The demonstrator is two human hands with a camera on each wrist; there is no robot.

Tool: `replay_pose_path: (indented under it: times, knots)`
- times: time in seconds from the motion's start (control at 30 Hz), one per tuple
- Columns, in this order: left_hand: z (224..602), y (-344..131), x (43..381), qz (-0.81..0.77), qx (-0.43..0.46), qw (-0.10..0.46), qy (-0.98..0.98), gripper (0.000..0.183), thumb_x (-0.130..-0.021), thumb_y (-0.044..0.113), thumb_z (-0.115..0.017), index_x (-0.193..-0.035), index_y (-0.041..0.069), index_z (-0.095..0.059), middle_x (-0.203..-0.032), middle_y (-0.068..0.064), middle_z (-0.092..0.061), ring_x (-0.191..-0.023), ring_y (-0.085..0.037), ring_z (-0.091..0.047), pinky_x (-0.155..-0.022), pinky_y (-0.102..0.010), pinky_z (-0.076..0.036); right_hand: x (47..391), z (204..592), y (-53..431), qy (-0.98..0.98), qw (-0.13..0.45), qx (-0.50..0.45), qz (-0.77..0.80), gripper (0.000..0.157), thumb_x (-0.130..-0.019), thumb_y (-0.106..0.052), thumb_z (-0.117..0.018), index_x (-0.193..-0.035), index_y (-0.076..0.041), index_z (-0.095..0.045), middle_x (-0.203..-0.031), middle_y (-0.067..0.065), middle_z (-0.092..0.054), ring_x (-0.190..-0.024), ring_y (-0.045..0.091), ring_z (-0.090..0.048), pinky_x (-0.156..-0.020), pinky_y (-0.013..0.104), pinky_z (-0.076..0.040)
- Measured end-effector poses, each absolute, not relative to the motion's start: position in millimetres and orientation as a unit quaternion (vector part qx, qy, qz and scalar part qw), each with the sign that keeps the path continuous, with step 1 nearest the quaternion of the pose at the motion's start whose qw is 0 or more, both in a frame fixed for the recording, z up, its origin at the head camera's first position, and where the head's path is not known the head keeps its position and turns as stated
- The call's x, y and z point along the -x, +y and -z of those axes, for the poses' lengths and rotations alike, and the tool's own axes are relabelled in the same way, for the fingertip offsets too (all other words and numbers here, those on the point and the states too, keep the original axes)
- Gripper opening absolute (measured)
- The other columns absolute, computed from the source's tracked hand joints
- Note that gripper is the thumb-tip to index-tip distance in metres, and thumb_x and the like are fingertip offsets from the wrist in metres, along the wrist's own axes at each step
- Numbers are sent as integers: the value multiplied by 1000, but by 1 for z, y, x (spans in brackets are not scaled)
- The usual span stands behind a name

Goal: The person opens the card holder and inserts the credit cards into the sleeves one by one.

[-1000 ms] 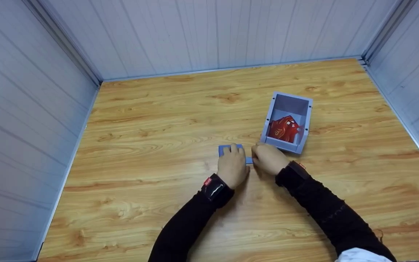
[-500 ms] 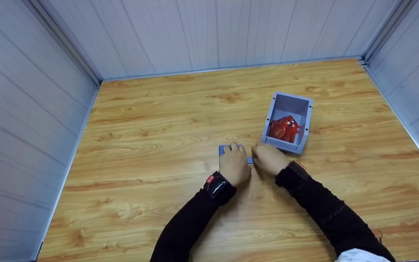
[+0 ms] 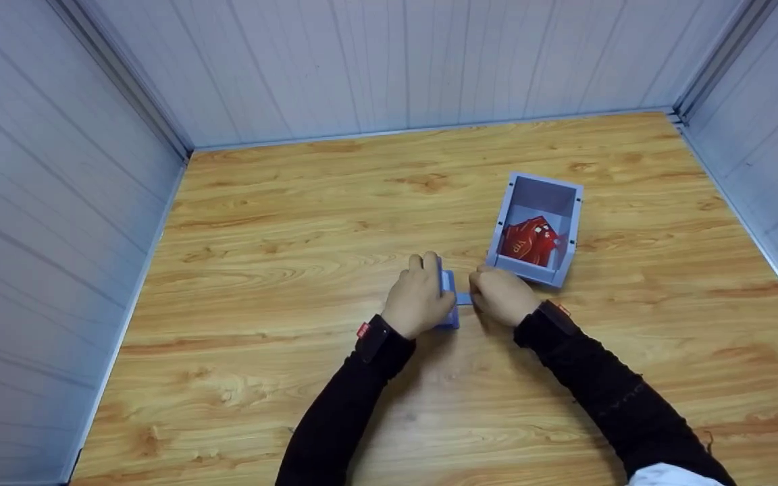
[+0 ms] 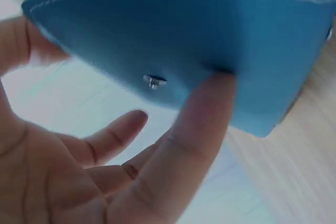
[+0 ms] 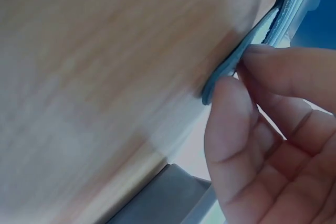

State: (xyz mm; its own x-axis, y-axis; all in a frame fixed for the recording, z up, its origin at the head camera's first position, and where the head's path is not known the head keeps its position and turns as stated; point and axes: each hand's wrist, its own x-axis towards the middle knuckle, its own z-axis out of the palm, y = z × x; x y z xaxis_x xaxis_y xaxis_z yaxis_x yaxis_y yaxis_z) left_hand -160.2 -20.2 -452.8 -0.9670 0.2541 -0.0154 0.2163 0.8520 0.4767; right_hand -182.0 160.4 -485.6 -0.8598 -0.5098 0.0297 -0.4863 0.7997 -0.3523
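A blue card wallet (image 3: 450, 318) lies on the table in the head view, its cover raised on the left side so that pale inner sleeves show. My left hand (image 3: 416, 300) holds that cover. The left wrist view shows the thumb pressed against the blue cover (image 4: 262, 40), which has white stitching and a small metal snap (image 4: 154, 81), while another finger is at its far edge. My right hand (image 3: 505, 295) pinches the wallet's short strap (image 5: 226, 67) between thumb and forefinger, just right of the wallet.
A grey open bin (image 3: 502, 219) stands beyond my right hand, its near end close to the knuckles. Several red cards (image 3: 529, 241) marked VIP lie inside it. Pale panel walls (image 3: 375, 67) border the wooden table (image 3: 261, 270) at the back and sides.
My left hand has turned and shifted left, lifting the wallet's cover on edge and baring the sleeves under it. The right hand keeps its pinch on the strap in place.
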Motion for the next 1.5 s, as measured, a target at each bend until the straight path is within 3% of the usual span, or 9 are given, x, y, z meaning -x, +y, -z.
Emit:
replay_pose_path:
  times: [0.2, 0.53, 0.93, 1.2, 1.33, 1.5]
  knots:
    - [448, -36, 163, -296, -101, 29, 949, 40, -89, 15, -55, -125, -1, -46, -110, -20, -56, -77, -26, -59, -68, -41, -54, 181, 486, 160, 951, 42, 248, 178, 7, -81, -1, -65, -76, -5, -64, -79, 7, -61, -72, 24, -60, -68, 40, -50]
    - [446, -70, 165, -345, -69, 23, 936, 57, -88, 5, -54, -142, -3, -38, -124, -28, -56, -85, -29, -60, -76, -42, -55, 181, 481, 158, 955, 62, 236, 169, 6, -84, -3, -64, -79, -5, -65, -81, 7, -62, -75, 25, -61, -71, 42, -51]
    - [461, -86, 162, -240, -47, -23, 969, 55, -87, 4, -63, -137, -10, -46, -118, -28, -63, -87, -36, -68, -72, -46, -57, 179, 481, 159, 956, 40, 241, 165, 6, -82, -2, -65, -77, -5, -64, -81, 8, -63, -77, 27, -62, -70, 42, -51]
    - [470, -89, 162, -248, -28, -3, 968, 62, -86, 7, -69, -138, -14, -43, -124, -33, -58, -98, -41, -66, -86, -46, -56, 181, 483, 161, 957, 53, 229, 171, 7, -83, -3, -65, -77, -5, -64, -81, 8, -63, -76, 26, -61, -71, 42, -51]
    - [475, -89, 160, -238, -14, -7, 971, 66, -84, 12, -74, -138, -12, -45, -123, -31, -57, -97, -41, -65, -82, -46, -57, 180, 483, 162, 959, 50, 225, 165, 8, -84, -3, -64, -77, -5, -64, -80, 8, -62, -75, 26, -61, -69, 42, -51]
    - [482, -85, 154, -176, -31, -64, 982, 55, -79, 16, -79, -127, -5, -58, -116, -25, -58, -96, -38, -60, -74, -43, -57, 178, 483, 162, 961, 46, 220, 160, 7, -85, -3, -64, -79, -5, -66, -80, 8, -61, -75, 26, -62, -69, 42, -51]
